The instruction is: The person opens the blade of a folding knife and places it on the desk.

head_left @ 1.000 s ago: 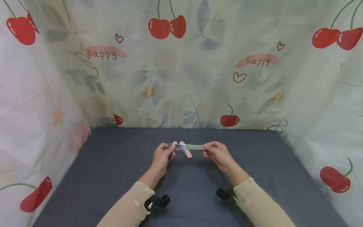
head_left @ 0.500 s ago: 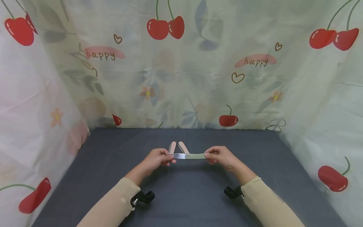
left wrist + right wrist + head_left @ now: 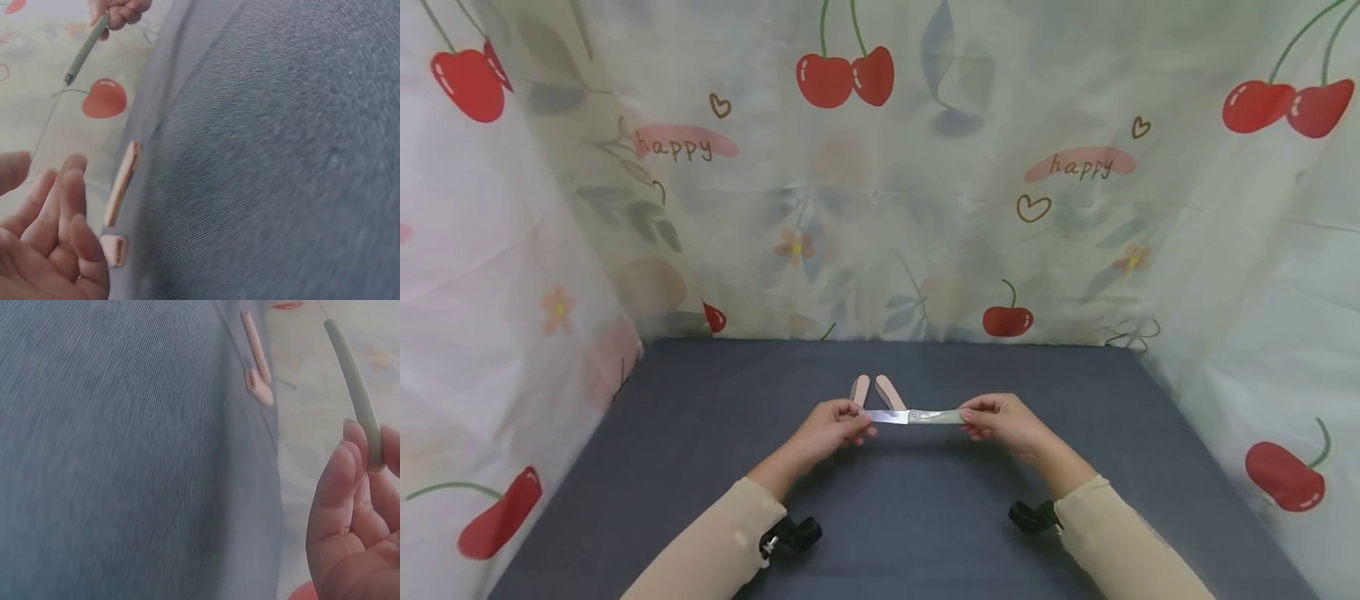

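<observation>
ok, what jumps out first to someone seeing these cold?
An open folding knife held level between both hands above the middle of the grey table: the left hand pinches the blade tip, the right hand grips the green handle. Just behind it, two pink pieces lie in a V on the table, against a loud cherry-print curtain.

Bare grey mat (image 3: pixel 700 467) all round; pink knives (image 3: pixel 874 390) just behind hands.
</observation>
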Demonstrator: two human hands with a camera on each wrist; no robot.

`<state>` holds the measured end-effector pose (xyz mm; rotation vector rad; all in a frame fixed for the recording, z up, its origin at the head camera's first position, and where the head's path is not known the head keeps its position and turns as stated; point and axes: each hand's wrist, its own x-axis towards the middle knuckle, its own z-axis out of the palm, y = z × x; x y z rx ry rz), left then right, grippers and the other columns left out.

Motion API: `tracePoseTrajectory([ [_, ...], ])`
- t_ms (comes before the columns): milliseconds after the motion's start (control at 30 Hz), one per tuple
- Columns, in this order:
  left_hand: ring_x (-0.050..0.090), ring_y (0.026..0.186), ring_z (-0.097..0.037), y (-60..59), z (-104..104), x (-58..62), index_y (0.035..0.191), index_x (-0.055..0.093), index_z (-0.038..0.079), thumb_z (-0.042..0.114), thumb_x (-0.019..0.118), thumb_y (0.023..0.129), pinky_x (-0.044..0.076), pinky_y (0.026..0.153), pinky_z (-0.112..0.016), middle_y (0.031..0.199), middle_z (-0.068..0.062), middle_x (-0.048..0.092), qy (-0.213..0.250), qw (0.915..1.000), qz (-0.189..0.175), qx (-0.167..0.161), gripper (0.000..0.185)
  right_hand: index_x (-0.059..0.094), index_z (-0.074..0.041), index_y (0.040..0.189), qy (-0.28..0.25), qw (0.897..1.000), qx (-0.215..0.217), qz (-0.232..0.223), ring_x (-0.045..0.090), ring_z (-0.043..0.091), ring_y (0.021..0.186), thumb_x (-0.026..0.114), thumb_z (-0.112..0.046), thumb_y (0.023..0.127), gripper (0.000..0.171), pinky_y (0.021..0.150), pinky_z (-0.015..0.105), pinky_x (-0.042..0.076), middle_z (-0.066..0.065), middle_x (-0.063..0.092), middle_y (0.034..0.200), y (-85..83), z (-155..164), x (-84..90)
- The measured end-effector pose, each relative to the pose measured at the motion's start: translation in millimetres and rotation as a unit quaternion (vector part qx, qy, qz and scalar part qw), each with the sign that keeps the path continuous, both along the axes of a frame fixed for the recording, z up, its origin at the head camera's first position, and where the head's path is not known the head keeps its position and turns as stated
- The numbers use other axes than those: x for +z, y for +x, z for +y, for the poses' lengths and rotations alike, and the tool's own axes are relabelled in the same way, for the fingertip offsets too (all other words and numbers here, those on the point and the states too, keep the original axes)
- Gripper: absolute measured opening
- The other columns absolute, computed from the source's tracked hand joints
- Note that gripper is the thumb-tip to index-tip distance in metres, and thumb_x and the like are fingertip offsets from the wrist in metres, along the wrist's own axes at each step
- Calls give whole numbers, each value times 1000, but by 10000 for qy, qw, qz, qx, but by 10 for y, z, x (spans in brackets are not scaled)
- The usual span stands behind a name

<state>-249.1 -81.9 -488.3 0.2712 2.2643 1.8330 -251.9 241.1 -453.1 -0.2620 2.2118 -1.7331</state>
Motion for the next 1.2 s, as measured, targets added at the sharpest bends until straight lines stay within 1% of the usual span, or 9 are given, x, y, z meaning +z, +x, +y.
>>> tracePoseTrajectory([
  [167,66,72,-15,-43,165,-96,101,66,1,19,65,98,50,67,-29,95,-10,76,-131,9972,351,648,18,63,14,115,-2,9999,-87,-124,66,16,79,65,-11,98,31,73,30,56,9,71,89,38,248,-40],
  [367,68,74,-15,-99,321,-94,100,67,4,16,66,97,50,70,-30,91,-9,75,-481,9881,684,1293,13,62,16,116,94,9995,-55,-291,67,14,78,63,-10,99,31,73,29,56,7,71,89,87,531,-143],
  [467,66,72,-14,-138,384,-78,101,68,3,15,66,97,51,70,-30,88,-9,73,-492,9857,741,1434,12,62,17,116,139,9991,-36,-400,66,13,76,63,-11,100,32,72,28,56,7,71,89,100,621,-187],
  [600,65,78,-14,-201,461,-60,100,69,4,15,67,96,52,74,-33,87,-6,70,-609,9810,853,1633,12,62,15,116,194,9983,-53,-550,65,12,75,63,-11,100,31,71,28,56,6,72,88,88,710,-251],
  [767,68,88,-21,-288,561,-71,102,70,5,16,68,95,53,82,-39,94,-7,71,-1026,9699,1136,1895,14,64,13,114,253,9972,-40,-709,65,10,74,62,-10,100,27,71,27,56,5,72,87,59,785,-308],
  [833,69,92,-24,-308,611,-71,105,69,4,18,68,95,53,83,-40,99,-8,71,-1198,9660,1176,1964,16,66,12,113,269,9965,-53,-794,65,9,73,62,-9,99,25,69,27,56,6,72,86,54,803,-314],
  [933,68,94,-26,-319,685,-58,111,69,4,21,68,96,53,83,-42,103,-9,69,-1477,9624,1093,2001,22,68,9,110,307,9949,-141,-953,65,9,70,63,-8,99,20,66,26,57,6,71,83,54,819,-311],
  [1067,65,87,-27,-344,762,-54,117,68,2,22,69,95,51,79,-44,97,-10,68,-1993,9510,1159,2060,29,69,6,105,470,9922,-256,-1126,66,10,67,66,-8,97,17,64,27,57,7,71,81,44,823,-309],
  [1200,64,94,-33,-382,814,-70,119,67,-1,22,70,94,50,85,-48,101,-16,68,-2432,9366,1271,2177,35,67,2,100,822,9878,-496,-1223,65,11,65,71,-11,94,15,61,28,56,7,70,78,37,803,-305],
])
